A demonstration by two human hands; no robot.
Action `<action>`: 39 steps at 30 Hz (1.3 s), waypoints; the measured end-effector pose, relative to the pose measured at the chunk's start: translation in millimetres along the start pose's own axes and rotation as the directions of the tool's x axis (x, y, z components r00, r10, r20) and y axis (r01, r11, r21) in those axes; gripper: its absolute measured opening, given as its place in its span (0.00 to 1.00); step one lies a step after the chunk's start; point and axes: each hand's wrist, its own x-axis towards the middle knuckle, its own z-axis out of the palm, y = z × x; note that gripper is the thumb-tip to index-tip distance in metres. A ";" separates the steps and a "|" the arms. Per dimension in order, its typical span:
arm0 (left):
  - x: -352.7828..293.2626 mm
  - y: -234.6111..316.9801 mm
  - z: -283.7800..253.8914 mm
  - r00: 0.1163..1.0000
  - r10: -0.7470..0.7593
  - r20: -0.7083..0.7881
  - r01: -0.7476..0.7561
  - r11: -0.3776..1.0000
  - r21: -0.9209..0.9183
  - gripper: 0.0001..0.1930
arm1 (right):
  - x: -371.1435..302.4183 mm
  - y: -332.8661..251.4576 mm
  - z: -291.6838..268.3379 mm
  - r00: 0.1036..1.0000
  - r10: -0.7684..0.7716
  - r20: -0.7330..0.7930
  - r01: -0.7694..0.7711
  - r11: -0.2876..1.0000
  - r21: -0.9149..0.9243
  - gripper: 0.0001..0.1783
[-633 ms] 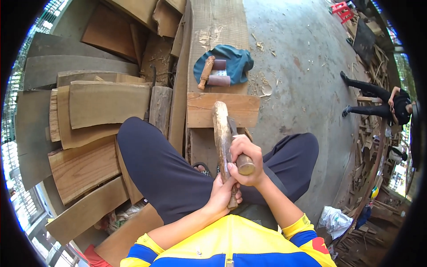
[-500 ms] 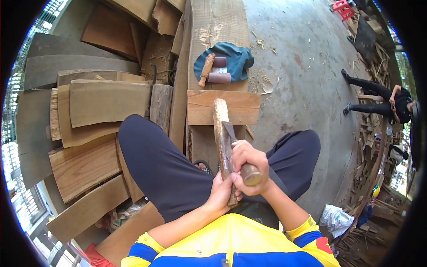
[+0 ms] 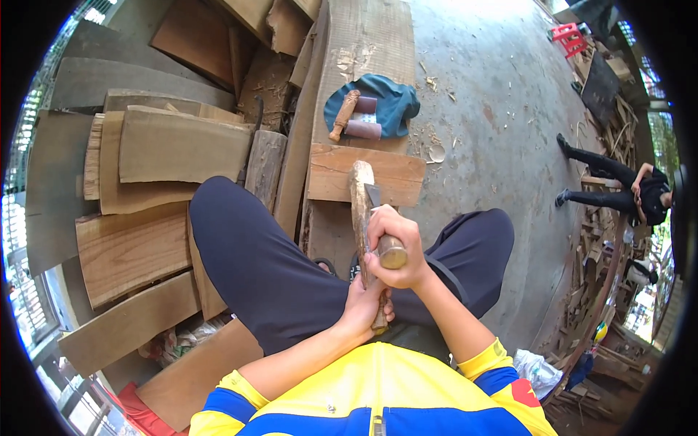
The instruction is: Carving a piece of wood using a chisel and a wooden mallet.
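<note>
head view: the left hand [image 3: 363,307] is closed around the near end of a long wooden stick [image 3: 360,207], which lies between the thighs and points away from the yellow and blue shirt [image 3: 378,378]; the right hand [image 3: 398,247] is gripping a knife [image 3: 373,195], its blade against the stick's right side and the butt of its handle facing the wearer. which way the cutting edge faces cannot be told. the chief hazard, as judged here, is a slip: should the blade skid off the rounded wood, the right thigh [image 3: 472,251] lies just beside its path, and a pull toward the wearer could bring it onto the left hand, which sits close to the right. a second is rolling, since the stick's far end overlaps the short plank [image 3: 331,174] in view, but whether it rests there cannot be told. for edges and room: stacked boards [image 3: 185,145] crowd the left knee [image 3: 225,218]; at the far side, a carved wooden piece [image 3: 344,116] and sandpaper rolls [image 3: 363,131] on teal cloth [image 3: 396,105] limit forward reach; the widest room lies right, over concrete floor [image 3: 487,160] strewn with shavings, another person [image 3: 607,178] being well apart at far right.
</note>
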 end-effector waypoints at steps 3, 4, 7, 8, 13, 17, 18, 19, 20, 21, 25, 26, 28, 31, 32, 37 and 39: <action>-0.2 1.0 -3.1 1.000 0.010 -0.007 -0.010 1.000 -0.009 0.12 | 1.6 -12.7 0.2 0.998 -0.043 0.048 0.038 0.995 0.093 0.09; -3.9 4.2 1.8 1.000 0.010 0.004 -0.010 1.000 -0.020 0.12 | -0.8 -16.1 -0.5 0.996 -0.071 0.060 0.065 0.994 0.084 0.09; 2.0 -0.9 3.1 0.999 0.026 -0.028 -0.024 0.998 0.064 0.11 | -0.6 -7.3 2.7 0.996 -0.081 0.046 0.079 0.996 0.028 0.09; 5.6 -2.4 3.5 0.999 0.016 -0.044 -0.012 0.996 0.093 0.11 | 4.2 -7.7 3.1 0.996 -0.068 0.050 0.067 0.997 0.032 0.08; 7.5 -10.4 -3.0 0.991 0.131 0.023 -0.131 0.991 0.032 0.08 | -6.6 -17.1 10.7 0.991 -0.099 0.085 0.098 0.995 0.025 0.09; 8.5 -6.7 7.4 0.995 0.080 -0.054 -0.075 0.992 0.100 0.11 | -2.3 0.2 6.8 0.993 -0.093 0.073 0.096 0.994 -0.048 0.10; 8.5 -5.7 11.2 0.995 0.082 -0.049 -0.076 0.992 0.103 0.11 | -0.8 4.7 6.2 0.998 -0.065 0.026 0.067 0.996 -0.061 0.10; 7.6 -3.5 10.5 0.996 0.061 -0.066 -0.052 0.990 0.127 0.12 | 1.4 3.9 7.4 0.997 -0.072 0.028 0.074 0.996 -0.055 0.10; 6.1 -1.3 10.0 0.996 0.040 -0.084 -0.027 0.988 0.151 0.13 | 2.0 0.7 7.4 0.997 -0.055 0.054 0.057 0.998 -0.032 0.11; 3.3 1.1 10.2 0.997 0.053 -0.062 -0.049 0.997 0.064 0.12 | 2.1 -3.4 7.2 0.996 -0.038 0.081 0.039 0.999 -0.010 0.12; 0.1 3.1 13.2 0.996 0.044 -0.076 -0.039 0.997 0.068 0.12 | 0.2 -0.3 7.6 0.987 -0.088 0.134 0.090 0.996 -0.007 0.12; 2.0 2.4 14.0 0.997 0.044 -0.070 -0.039 0.997 0.071 0.12 | 4.3 0.3 7.6 0.990 -0.069 0.120 0.070 0.998 -0.005 0.12; 6.3 -1.2 8.1 0.992 0.092 -0.086 -0.073 0.976 0.205 0.11 | 9.5 -3.7 9.4 0.992 -0.061 0.107 0.062 0.998 -0.005 0.12; 5.7 -9.6 -5.1 0.989 0.148 0.007 -0.148 0.986 0.074 0.10 | -1.3 -11.1 13.4 0.982 -0.119 0.149 0.117 0.993 0.022 0.12; 5.7 -7.7 -2.9 0.987 0.159 -0.004 -0.157 0.978 0.141 0.09 | -4.0 -12.8 12.8 0.982 -0.125 0.141 0.121 0.992 0.041 0.12; 4.3 -1.7 5.6 0.994 0.086 -0.073 -0.079 0.992 0.100 0.09 | 9.3 -3.1 10.3 0.995 -0.020 0.097 0.017 1.000 0.026 0.10; 5.0 -5.3 -3.3 0.992 0.123 -0.004 -0.123 0.990 0.063 0.11 | 1.0 -10.2 13.9 0.981 -0.110 0.160 0.104 0.994 0.044 0.11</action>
